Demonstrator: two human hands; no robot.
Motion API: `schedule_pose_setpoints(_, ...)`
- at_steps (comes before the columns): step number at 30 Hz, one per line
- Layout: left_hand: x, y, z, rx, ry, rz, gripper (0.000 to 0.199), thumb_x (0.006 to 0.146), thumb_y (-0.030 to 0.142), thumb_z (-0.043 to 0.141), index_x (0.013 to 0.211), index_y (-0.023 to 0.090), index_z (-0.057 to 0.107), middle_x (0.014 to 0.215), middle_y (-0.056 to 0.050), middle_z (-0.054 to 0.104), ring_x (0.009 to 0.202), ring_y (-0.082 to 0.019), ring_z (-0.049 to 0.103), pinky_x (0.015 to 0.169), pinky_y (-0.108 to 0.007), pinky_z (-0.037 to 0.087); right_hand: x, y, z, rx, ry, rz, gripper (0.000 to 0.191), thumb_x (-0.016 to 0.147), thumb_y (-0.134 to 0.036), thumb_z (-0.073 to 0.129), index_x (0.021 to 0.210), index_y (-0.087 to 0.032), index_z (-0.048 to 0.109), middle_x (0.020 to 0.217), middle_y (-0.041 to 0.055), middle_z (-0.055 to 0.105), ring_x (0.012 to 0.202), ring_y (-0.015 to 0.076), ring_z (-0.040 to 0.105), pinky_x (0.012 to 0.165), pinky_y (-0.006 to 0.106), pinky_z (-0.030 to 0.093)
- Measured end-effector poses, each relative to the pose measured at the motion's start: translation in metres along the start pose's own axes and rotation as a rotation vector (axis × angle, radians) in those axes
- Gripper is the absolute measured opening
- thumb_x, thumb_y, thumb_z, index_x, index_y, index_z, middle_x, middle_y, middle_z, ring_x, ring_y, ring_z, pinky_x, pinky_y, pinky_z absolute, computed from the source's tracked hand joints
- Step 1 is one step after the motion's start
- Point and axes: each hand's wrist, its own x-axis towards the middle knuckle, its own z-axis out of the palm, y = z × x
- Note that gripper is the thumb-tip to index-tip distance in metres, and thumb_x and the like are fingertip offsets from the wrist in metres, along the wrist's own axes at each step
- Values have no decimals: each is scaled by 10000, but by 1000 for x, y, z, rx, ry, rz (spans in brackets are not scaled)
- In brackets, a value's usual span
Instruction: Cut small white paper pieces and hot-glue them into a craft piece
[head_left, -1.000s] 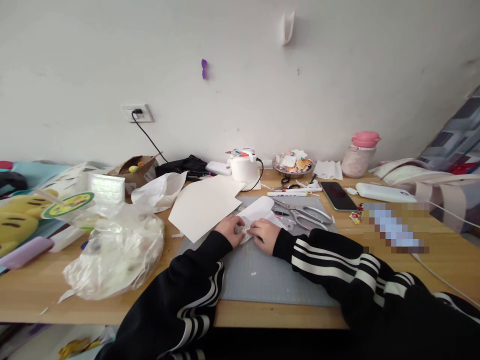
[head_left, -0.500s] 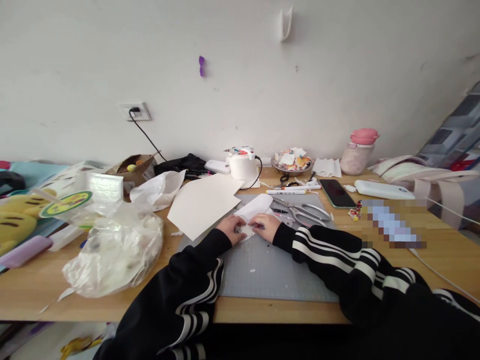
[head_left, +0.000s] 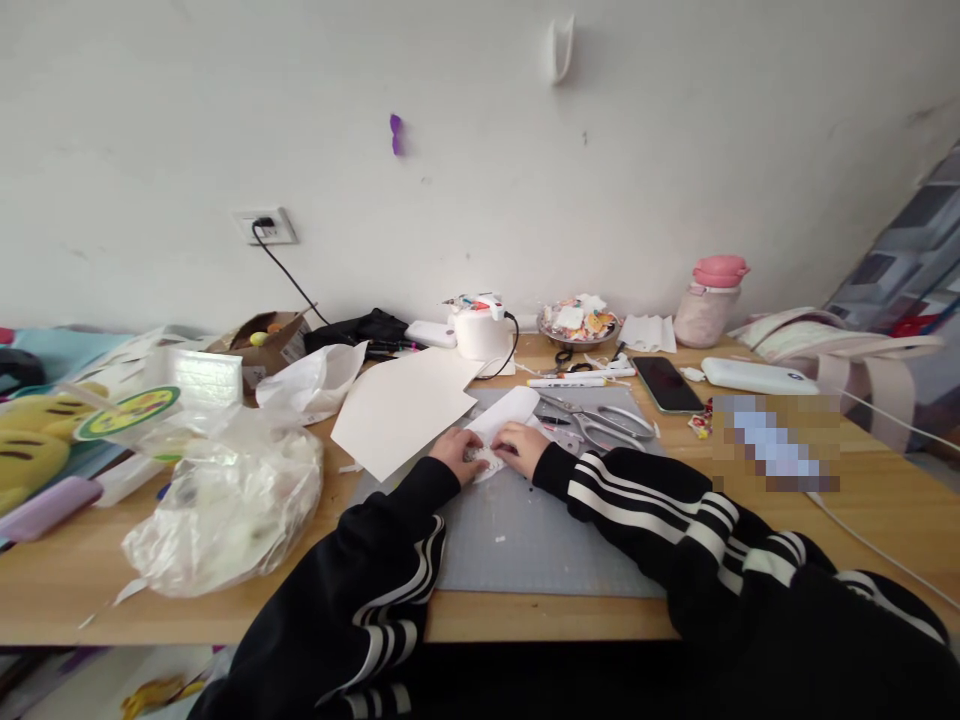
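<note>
Wooden table (head_left: 551,616) near, topped by grey mat (head_left: 540,550), likely against scratches. On mat: white paper (head_left: 511,407), left hand (head_left: 456,455) and right hand (head_left: 521,450) curled at near end, perhaps steadying; whether gripping, cannot tell. Scissors (head_left: 583,417) just right, presumably handy; far, bowl (head_left: 581,343) containing scraps (head_left: 579,316).

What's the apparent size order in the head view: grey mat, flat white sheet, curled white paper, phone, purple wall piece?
Grey mat
Flat white sheet
Curled white paper and phone: unsure, paper partly hidden
Purple wall piece
</note>
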Motion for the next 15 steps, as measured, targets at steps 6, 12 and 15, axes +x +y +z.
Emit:
schedule_pose_setpoints(6, 3, -2, 3, 23, 9, 21, 200, 636, 193, 676, 820, 168, 602, 843, -33, 548, 766, -159, 550, 736, -295, 451, -1, 0, 4, -13, 39, -9, 115, 728, -82, 575, 798, -113, 661, 826, 70, 624, 730, 128, 570, 696, 265, 474)
schedule_pose_setpoints(12, 2, 0, 2, 17, 27, 19, 195, 643, 228, 676, 815, 175, 600, 821, -30, 555, 793, -171, 557, 727, -287, 453, -2, 1, 6, -22, 60, -16, 147, 724, -135, 602, 858, -132, 664, 879, 74, 614, 837, 161, 584, 799, 313, 471)
schedule_pose_setpoints(15, 1, 3, 1, 35, 16, 24, 192, 638, 223, 683, 804, 176, 599, 817, -30, 560, 820, -179, 559, 760, -293, 449, -3, 1, 7, -43, 56, -15, 143, 733, -136, 589, 853, -133, 666, 881, 75, 611, 846, 164, 584, 807, 318, 474)
